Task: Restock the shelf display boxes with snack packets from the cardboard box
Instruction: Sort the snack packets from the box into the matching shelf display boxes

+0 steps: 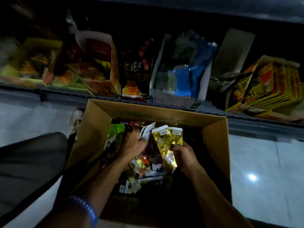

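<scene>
Both hands reach into the cardboard box [218,145]: right hand [184,155] grasps gold packets [167,142], left hand [133,145] clutches a white packet [146,131]. Shelf boxes [177,71] at top are blurred.

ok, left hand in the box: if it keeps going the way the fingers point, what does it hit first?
Probably the white-backed packet already at the left hand's fingertips; past it, the dark packets heaped against the far wall of the cardboard box. Depth is unclear in this dim view, so treat it as likely.
</scene>
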The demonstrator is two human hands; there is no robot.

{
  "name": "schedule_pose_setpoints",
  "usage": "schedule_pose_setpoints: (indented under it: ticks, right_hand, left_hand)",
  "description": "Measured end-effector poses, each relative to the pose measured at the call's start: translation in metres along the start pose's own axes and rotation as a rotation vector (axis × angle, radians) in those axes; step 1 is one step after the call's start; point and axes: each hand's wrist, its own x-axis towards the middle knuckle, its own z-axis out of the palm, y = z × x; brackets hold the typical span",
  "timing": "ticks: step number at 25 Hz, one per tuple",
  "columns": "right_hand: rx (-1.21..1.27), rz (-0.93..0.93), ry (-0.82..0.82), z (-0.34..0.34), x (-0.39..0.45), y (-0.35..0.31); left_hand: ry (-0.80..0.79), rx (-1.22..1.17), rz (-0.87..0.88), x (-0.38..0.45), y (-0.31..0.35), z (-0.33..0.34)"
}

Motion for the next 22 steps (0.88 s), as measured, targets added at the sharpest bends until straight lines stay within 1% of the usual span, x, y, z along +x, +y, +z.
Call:
schedule_pose_setpoints:
  ticks: [2,4,6,7,9,10,12,14,15,16,17,19,20,21,22]
  right_hand:
    - [0.074,-0.048,-0.087,0.012,-0.020,-0.016]
    - [0.122,-0.111,-0.154,0.024,-0.044,-0.033]
    - [0.171,-0.190,-0.166,0.030,-0.072,-0.051]
    - [0.203,-0.223,-0.177,0.032,-0.084,-0.060]
    - [0.238,-0.272,-0.232,0.036,-0.113,-0.080]
    - [0.245,-0.291,-0.261,0.038,-0.130,-0.091]
    - [0.235,-0.358,-0.292,0.041,-0.164,-0.114]
    - [0.238,-0.505,-0.258,0.042,-0.198,-0.140]
    - [0.245,-0.611,-0.227,0.042,-0.214,-0.154]
    - [0.223,-0.748,-0.189,0.042,-0.229,-0.167]
    - [0.144,-0.920,-0.143,0.041,-0.243,-0.179]
    - [-0.190,-1.290,-0.103,0.040,-0.263,-0.195]
    - [-0.394,-1.405,-0.117,0.040,-0.268,-0.197]
    - [-0.568,-1.464,-0.114,0.039,-0.271,-0.197]
    - [-0.664,-1.488,-0.106,0.038,-0.273,-0.197]
  left_hand:
    - [-0.062,-0.318,0.024,-0.018,0.020,-0.016]
    - [-0.113,-0.606,-0.006,-0.038,0.041,-0.031]
    - [-0.105,-0.825,-0.034,-0.061,0.060,-0.047]
    - [-0.075,-0.882,-0.018,-0.069,0.069,-0.054]
    - [0.017,-0.873,0.077,-0.081,0.081,-0.071]
    - [0.047,-0.860,0.153,-0.088,0.087,-0.082]
    - [0.096,-0.776,0.288,-0.101,0.098,-0.106]
    - [0.137,-0.661,0.400,-0.121,0.116,-0.132]
    - [0.142,-0.644,0.411,-0.131,0.125,-0.144]
    - [0.115,-0.658,0.384,-0.141,0.135,-0.156]
    - [0.030,-0.713,0.351,-0.153,0.143,-0.167]
    - [-0.197,-0.868,0.329,-0.170,0.155,-0.182]
    - [-0.257,-0.922,0.339,-0.175,0.160,-0.185]
    - [-0.269,-0.975,0.357,-0.178,0.165,-0.190]
    - [-0.280,-1.021,0.381,-0.180,0.169,-0.193]
